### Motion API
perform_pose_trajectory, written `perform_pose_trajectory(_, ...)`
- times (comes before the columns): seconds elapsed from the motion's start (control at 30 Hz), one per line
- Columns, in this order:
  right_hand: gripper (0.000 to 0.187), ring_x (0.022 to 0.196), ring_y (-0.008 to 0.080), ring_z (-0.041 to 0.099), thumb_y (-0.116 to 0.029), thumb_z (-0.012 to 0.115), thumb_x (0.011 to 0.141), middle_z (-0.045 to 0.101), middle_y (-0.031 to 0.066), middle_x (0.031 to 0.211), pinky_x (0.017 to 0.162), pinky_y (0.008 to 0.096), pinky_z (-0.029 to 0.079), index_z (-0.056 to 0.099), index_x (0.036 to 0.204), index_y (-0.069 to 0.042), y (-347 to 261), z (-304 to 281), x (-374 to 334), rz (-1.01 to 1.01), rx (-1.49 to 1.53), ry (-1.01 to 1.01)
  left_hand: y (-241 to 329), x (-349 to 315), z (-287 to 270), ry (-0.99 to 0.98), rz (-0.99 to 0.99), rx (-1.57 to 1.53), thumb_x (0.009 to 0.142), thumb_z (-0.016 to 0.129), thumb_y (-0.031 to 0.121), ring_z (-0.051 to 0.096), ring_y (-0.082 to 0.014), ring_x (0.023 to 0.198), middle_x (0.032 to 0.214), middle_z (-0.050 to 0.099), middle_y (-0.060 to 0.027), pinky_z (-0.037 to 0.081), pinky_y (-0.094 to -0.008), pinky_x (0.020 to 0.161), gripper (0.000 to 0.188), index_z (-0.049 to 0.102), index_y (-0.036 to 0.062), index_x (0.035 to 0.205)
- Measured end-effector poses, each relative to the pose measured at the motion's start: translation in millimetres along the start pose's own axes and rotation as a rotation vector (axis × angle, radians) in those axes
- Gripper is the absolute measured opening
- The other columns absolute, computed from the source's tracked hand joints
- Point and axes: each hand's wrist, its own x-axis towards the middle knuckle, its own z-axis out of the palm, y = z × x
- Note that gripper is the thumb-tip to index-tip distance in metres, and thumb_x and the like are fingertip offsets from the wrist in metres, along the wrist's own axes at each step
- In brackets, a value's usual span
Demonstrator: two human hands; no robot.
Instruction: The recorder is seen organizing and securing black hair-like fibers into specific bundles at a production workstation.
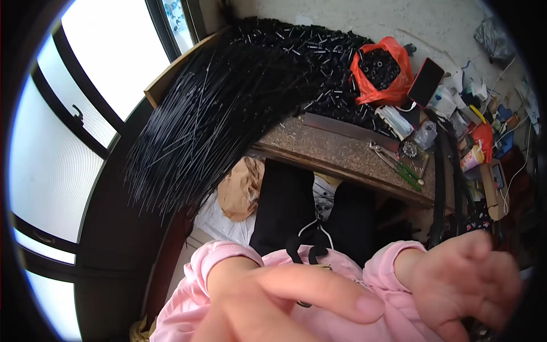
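My left hand (268, 296) is raised very near the camera at the bottom middle. One finger or thumb stretches to the right and nothing shows in its grasp; the lower edge cuts off the other fingers. At the lower right, my right hand (461, 279) turns its palm into view, empty, with loosely bent fingers apart and a little blurred. Both hands are away from the bench (342, 148). Beyond them on the bench lie pliers with green handles (401, 171) and a small round dish of metal bits (409, 149).
Long thin black rods (188, 125) overhang the bench's left end. Short black pieces (307, 45) are heaped behind. An orange-red plastic bag (396, 88) holds black rings. A phone (426, 82) leans beside it. Clutter surrounds a cup (472, 158); a brown paper bag (242, 191) sits below.
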Motion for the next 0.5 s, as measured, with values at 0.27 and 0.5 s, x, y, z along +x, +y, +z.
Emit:
perform_pose_trajectory(0.27, 0.026, 0.101, 0.0178, 0.035, -0.022, 0.026, 0.081, 0.038, 0.012, 0.108, 0.084, 0.0331, 0.027, 0.039, 0.101, -0.009, -16.9, 127.9, 17.7, -0.023, -0.034, 0.085, 66.9, 39.3, -32.1, 0.003, 0.0, -0.015, 0.074, 0.041, 0.03, 0.047, -0.0193, 0.067, 0.072, 0.046, -0.004, 0.036, -0.0375, 0.064, 0.024, 0.049, 0.0094, 0.082)
perform_pose_trajectory(0.5, 0.027, 0.103, 0.0172, 0.034, -0.021, 0.027, 0.081, 0.037, 0.0115, 0.109, 0.085, 0.0325, 0.026, 0.037, 0.103, -0.008, -11.0, 136.6, 50.9, 0.005, -0.004, 0.139, 56.9, 64.9, -56.3, -0.015, -0.052, 0.03, 0.074, 0.041, 0.031, 0.046, -0.0194, 0.068, 0.073, 0.046, -0.0044, 0.035, -0.0371, 0.065, 0.025, 0.049, 0.0089, 0.082)
